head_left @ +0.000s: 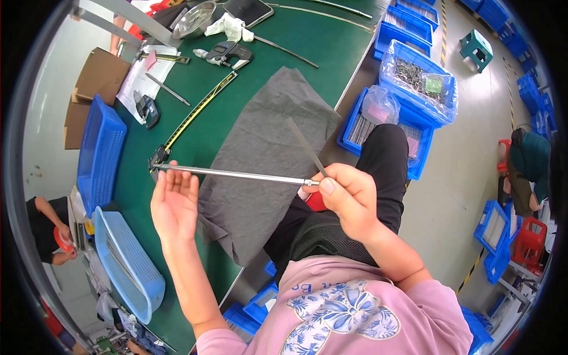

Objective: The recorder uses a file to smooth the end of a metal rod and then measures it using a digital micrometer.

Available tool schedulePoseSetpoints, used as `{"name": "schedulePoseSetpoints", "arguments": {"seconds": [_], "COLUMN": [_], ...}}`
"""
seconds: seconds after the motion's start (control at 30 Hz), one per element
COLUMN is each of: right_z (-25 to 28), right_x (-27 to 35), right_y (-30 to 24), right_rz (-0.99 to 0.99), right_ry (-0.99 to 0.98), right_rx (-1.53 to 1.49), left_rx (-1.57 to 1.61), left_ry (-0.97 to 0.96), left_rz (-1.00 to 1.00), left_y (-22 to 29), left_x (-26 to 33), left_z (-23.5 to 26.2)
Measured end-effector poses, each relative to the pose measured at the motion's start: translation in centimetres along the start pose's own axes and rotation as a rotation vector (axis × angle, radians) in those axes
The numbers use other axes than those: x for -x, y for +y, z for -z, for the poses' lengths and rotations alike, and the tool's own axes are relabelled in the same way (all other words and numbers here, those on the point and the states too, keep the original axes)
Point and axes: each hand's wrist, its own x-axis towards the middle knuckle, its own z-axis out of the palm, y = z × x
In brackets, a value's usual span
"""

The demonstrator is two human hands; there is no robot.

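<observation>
My right hand (pixel 349 198) grips one end of a long thin metal rod (pixel 236 174) that runs level to the left. The same hand also holds a flat grey file (pixel 305 145) that sticks up and away. My left hand (pixel 174 204) is open, palm up, with its fingertips touching the rod's far end. Beneath both lies a grey cloth (pixel 260 160) spread on the green table (pixel 201 142). A large caliper (pixel 195 115) lies on the table just beyond my left hand.
Two blue mesh baskets (pixel 100 154) (pixel 127 260) stand at the table's left. A digital caliper (pixel 228 54), metal bowl (pixel 194 19), papers (pixel 145 74) and thin rods lie farther off. Blue bins with parts (pixel 414 83) stand on the floor to the right. Another person (pixel 50 228) works at far left.
</observation>
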Motion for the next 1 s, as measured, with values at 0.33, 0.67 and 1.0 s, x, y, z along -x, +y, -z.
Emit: {"name": "schedulePoseSetpoints", "arguments": {"seconds": [0.33, 0.67, 1.0], "right_z": [3.0, 3.6, 5.0], "right_x": [-0.7, -3.2, -3.4], "right_y": [0.5, 0.3, 0.8], "right_rz": [-0.198, -0.344, -0.262], "right_ry": [-0.183, -0.291, -0.14], "right_rx": [0.065, 0.063, 0.234], "left_rx": [-1.824, -1.629, -1.456], "left_ry": [-0.194, -0.567, -0.63], "left_rz": [-0.552, -0.993, -0.795], "left_y": [-2.5, -5.9, -10.9], "left_x": [10.6, 5.2, 2.2], "left_z": [0.3, -5.8, -8.5]}}
